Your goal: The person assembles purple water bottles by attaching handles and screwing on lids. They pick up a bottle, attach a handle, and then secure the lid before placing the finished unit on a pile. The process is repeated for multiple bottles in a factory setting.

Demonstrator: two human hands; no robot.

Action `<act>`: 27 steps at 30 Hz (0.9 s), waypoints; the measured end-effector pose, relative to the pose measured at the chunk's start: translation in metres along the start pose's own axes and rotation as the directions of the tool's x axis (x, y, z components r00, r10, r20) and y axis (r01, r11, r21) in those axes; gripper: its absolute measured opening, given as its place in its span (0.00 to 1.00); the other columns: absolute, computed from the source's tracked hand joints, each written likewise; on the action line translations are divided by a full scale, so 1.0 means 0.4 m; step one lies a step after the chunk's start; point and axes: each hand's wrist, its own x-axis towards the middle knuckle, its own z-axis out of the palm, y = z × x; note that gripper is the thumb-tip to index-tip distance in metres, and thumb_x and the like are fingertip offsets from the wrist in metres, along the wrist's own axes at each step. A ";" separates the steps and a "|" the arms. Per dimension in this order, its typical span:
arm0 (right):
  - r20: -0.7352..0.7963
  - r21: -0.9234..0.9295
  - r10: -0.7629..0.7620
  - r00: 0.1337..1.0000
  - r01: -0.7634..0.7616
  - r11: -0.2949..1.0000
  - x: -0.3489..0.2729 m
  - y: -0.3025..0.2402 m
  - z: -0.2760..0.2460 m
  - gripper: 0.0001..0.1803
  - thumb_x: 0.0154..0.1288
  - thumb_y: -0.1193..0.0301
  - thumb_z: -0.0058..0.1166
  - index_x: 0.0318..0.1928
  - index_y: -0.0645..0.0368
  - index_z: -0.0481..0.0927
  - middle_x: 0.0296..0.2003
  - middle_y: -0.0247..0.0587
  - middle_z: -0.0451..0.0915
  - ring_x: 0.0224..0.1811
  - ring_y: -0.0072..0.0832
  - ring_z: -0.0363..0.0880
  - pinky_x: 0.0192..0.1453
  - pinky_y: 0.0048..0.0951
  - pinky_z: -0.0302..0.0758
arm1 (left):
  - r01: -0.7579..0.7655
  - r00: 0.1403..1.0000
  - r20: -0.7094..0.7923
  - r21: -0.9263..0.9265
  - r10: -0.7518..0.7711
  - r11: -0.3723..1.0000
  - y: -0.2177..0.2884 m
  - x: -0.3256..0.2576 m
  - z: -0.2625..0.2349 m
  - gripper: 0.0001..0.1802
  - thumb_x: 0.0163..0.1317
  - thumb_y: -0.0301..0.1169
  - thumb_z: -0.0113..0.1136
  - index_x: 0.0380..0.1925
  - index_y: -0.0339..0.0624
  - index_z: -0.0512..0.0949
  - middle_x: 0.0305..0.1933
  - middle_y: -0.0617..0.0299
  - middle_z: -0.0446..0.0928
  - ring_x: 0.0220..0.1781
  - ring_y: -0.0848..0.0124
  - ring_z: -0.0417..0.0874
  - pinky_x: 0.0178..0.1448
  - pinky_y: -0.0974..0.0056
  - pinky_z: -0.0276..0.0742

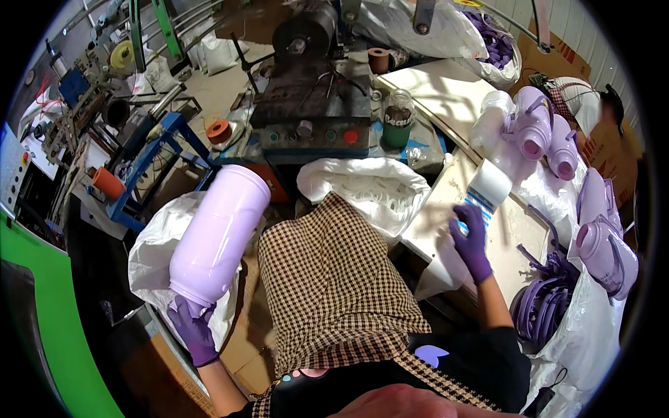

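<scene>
My left hand point(192, 329), in a purple glove, grips the bottom of a large pale lilac plastic jug body point(220, 233), which is held tilted above a white plastic sack point(155, 256) at my left. My right hand point(472, 239), also gloved in purple, rests on the white worktable point(512, 233) and touches a white roll with blue-printed labels point(486, 189). A brown and cream checked cloth point(333, 285) covers my lap between the two hands.
Several finished lilac jugs point(550, 136) lie on plastic at the right, with more jugs at the table's right edge point(605, 240) and purple handle rings point(542, 306) below. A dark machine point(311, 104) stands ahead, behind an open white bag point(366, 188). Blue metal frame point(150, 164) at left.
</scene>
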 end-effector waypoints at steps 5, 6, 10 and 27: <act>-0.038 -0.398 0.053 0.998 -0.063 0.915 -0.169 0.041 -0.147 0.28 0.56 0.69 0.65 0.58 0.61 0.76 0.48 0.52 0.77 0.53 0.49 0.76 0.59 0.46 0.73 | -0.360 0.889 0.300 -0.009 0.346 0.933 0.043 0.125 0.206 0.39 0.53 0.15 0.72 0.66 0.40 0.67 0.65 0.52 0.68 0.66 0.55 0.74 0.61 0.48 0.85; -0.032 -0.452 0.043 0.999 -0.052 0.890 -0.192 0.012 -0.145 0.30 0.56 0.66 0.66 0.60 0.60 0.75 0.49 0.53 0.77 0.55 0.50 0.76 0.61 0.47 0.71 | -0.229 0.909 0.312 -0.183 0.278 0.956 0.077 0.153 0.286 0.40 0.51 0.12 0.72 0.65 0.40 0.68 0.65 0.53 0.68 0.65 0.57 0.74 0.63 0.50 0.84; 0.038 -0.443 0.157 0.987 -0.124 0.888 -0.214 0.030 -0.138 0.39 0.55 0.59 0.65 0.66 0.59 0.71 0.60 0.57 0.74 0.64 0.52 0.71 0.68 0.49 0.66 | -0.764 0.602 0.470 0.105 0.645 0.637 0.131 0.264 0.654 0.36 0.55 0.21 0.74 0.62 0.42 0.66 0.67 0.55 0.64 0.66 0.58 0.73 0.58 0.46 0.86; 0.105 -0.445 0.160 0.982 -0.097 0.890 -0.210 0.026 -0.155 0.31 0.58 0.59 0.62 0.60 0.59 0.77 0.57 0.55 0.74 0.63 0.53 0.68 0.69 0.52 0.63 | -0.951 0.296 0.492 0.068 0.819 0.303 0.310 0.514 1.224 0.46 0.50 0.34 0.76 0.71 0.48 0.67 0.71 0.34 0.64 0.73 0.39 0.65 0.74 0.49 0.66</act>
